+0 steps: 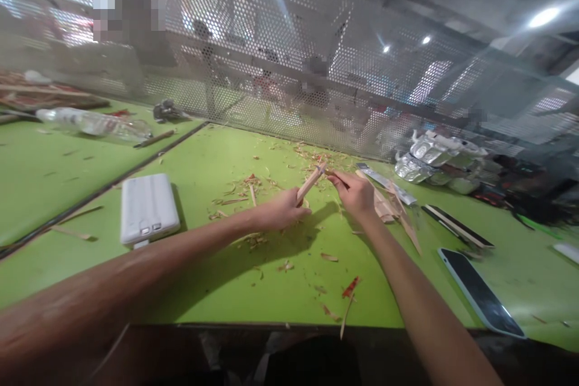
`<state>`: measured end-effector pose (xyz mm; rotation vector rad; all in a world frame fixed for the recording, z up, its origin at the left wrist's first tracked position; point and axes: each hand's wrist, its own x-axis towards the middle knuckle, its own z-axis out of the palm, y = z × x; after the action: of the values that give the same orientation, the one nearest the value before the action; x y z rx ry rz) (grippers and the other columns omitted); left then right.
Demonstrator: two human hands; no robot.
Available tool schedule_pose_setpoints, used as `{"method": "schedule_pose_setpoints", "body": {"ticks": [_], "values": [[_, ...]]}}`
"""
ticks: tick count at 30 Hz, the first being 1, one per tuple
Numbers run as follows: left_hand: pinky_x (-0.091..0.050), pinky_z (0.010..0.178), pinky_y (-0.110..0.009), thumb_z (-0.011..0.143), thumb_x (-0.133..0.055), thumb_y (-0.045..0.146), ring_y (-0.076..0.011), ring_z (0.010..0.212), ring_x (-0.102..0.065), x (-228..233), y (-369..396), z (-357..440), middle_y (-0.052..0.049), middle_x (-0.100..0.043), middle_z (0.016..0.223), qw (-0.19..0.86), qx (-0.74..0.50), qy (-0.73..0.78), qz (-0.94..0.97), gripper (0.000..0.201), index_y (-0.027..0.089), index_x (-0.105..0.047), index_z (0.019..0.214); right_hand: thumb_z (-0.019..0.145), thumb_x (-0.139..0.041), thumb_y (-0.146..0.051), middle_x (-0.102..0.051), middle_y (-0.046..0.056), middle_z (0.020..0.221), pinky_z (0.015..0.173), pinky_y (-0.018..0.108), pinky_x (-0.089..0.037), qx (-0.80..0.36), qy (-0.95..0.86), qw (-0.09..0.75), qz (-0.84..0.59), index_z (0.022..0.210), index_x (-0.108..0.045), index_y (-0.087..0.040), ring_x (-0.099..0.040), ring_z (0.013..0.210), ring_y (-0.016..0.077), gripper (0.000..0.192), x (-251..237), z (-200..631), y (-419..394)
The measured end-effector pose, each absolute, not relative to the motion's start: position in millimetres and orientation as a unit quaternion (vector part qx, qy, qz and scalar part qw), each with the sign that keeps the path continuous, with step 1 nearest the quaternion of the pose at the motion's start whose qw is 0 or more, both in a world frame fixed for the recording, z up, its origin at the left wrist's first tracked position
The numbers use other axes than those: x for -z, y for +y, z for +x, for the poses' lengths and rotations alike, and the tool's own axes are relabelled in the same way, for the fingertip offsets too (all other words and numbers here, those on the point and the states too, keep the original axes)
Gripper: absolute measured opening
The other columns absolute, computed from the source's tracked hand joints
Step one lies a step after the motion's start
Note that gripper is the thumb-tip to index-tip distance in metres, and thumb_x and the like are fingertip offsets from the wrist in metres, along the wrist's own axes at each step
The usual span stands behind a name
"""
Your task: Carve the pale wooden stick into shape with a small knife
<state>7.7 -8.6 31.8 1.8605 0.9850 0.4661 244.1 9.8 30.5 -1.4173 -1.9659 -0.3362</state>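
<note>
My left hand [283,210] is closed around the lower end of a thin wooden stick [312,181], which points up and to the right above the green table [203,163]. My right hand [355,193] is closed with its fingertips pinched at the stick's upper end; a small dark tool seems to be in it, but it is too small to tell. Wood shavings [253,184] lie scattered on the table around and under both hands. A small pile of wooden strips [389,205] lies just right of my right hand.
A white power bank [148,208] lies at the left. A phone [479,292] lies face up near the front right edge, dark strips [456,226] beyond it. A plastic bottle [94,123] and foil packets [434,154] sit by the perforated metal screen [271,72].
</note>
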Motion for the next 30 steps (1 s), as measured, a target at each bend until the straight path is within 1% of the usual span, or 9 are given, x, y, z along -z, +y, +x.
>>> {"method": "schedule_pose_setpoints", "body": {"ticks": [6,9,12,14,16,20,24,27,30], "values": [[-0.036,0.045,-0.026,0.091,-0.061,0.039,-0.0125,0.05,-0.051,-26.3,3.7,8.7,0.004,-0.05,0.065,0.449,-0.182,0.422,0.766,0.024,0.021,-0.046,0.088,0.101,-0.051,-0.055,-0.08,0.009,0.103,0.067,0.03,-0.05,0.159,-0.761,0.331,-0.536,0.107,-0.083,-0.023,-0.074,0.083,0.0249,0.046,-24.0,245.9,18.1],[-0.039,0.045,-0.026,0.091,-0.062,0.038,-0.0114,0.047,-0.048,-30.8,-0.1,4.0,0.004,-0.051,0.065,0.492,-0.161,0.424,0.743,0.023,0.021,-0.048,0.088,0.098,-0.057,-0.051,-0.08,0.011,0.104,0.069,0.031,-0.051,0.154,-0.751,0.326,-0.553,0.108,-0.083,-0.023,-0.074,0.084,0.0263,0.04,-22.4,255.6,22.5],[-0.042,0.047,-0.026,0.088,-0.067,0.037,-0.0105,0.05,-0.049,-36.5,-10.2,-2.2,0.001,-0.055,0.072,0.555,-0.135,0.357,0.739,0.022,0.019,-0.054,0.092,0.097,-0.058,-0.047,-0.08,0.013,0.091,0.066,0.033,-0.051,0.14,-0.688,0.324,-0.634,0.107,-0.083,-0.019,-0.072,0.075,0.0263,0.039,-23.2,280.2,26.5],[-0.043,0.047,-0.027,0.083,-0.074,0.04,-0.0114,0.053,-0.051,-36.9,-13.1,-5.3,0.0,-0.056,0.076,0.579,-0.138,0.33,0.732,0.03,0.019,-0.056,0.095,0.095,-0.057,-0.044,-0.08,0.014,0.09,0.071,0.035,-0.053,0.118,-0.645,0.34,-0.674,0.103,-0.083,-0.018,-0.073,0.08,0.0275,0.038,-23.5,296.5,28.8],[-0.044,0.049,-0.027,0.085,-0.072,0.039,-0.0109,0.054,-0.05,-33.5,-9.7,-7.5,-0.001,-0.056,0.077,0.588,-0.173,0.332,0.717,0.029,0.018,-0.055,0.097,0.094,-0.057,-0.045,-0.08,0.014,0.095,0.076,0.037,-0.054,0.077,-0.632,0.356,-0.684,0.103,-0.083,-0.018,-0.073,0.087,0.0286,0.039,-22.8,304.3,31.2],[-0.041,0.048,-0.026,0.085,-0.073,0.042,-0.0094,0.051,-0.047,-23.6,3.6,-10.8,0.003,-0.052,0.069,0.608,-0.199,0.33,0.695,0.032,0.018,-0.052,0.09,0.093,-0.056,-0.051,-0.079,0.015,0.097,0.08,0.04,-0.054,0.011,-0.659,0.391,-0.643,0.099,-0.081,-0.017,-0.072,0.091,0.0296,0.043,-21.6,294.3,35.7],[-0.038,0.048,-0.024,0.092,-0.065,0.039,-0.0068,0.046,-0.041,-19.1,5.7,-9.2,0.006,-0.045,0.058,0.661,-0.185,0.288,0.668,0.03,0.019,-0.047,0.079,0.092,-0.057,-0.052,-0.076,0.012,0.085,0.075,0.04,-0.054,-0.051,-0.673,0.428,-0.601,0.095,-0.08,-0.018,-0.07,0.085,0.0287,0.041,-25.5,278.5,30.6],[-0.034,0.045,-0.021,0.093,-0.067,0.034,-0.0052,0.045,-0.039,-15.5,5.2,-6.6,0.008,-0.043,0.057,0.716,-0.184,0.256,0.623,0.028,0.02,-0.045,0.082,0.092,-0.057,-0.051,-0.074,0.011,0.08,0.068,0.038,-0.052,-0.083,-0.68,0.448,-0.574,0.097,-0.079,-0.019,-0.067,0.079,0.0265,0.039,-30.6,265.4,19.7],[-0.029,0.043,-0.019,0.09,-0.072,0.027,-0.0039,0.046,-0.037,-11.4,7.5,-5.8,0.008,-0.042,0.061,0.769,-0.197,0.23,0.563,0.03,0.021,-0.043,0.086,0.093,-0.057,-0.052,-0.073,0.009,0.078,0.058,0.034,-0.048,-0.103,-0.714,0.425,-0.547,0.096,-0.078,-0.019,-0.062,0.067,0.022,0.039,-33.3,245.2,8.0]]}}
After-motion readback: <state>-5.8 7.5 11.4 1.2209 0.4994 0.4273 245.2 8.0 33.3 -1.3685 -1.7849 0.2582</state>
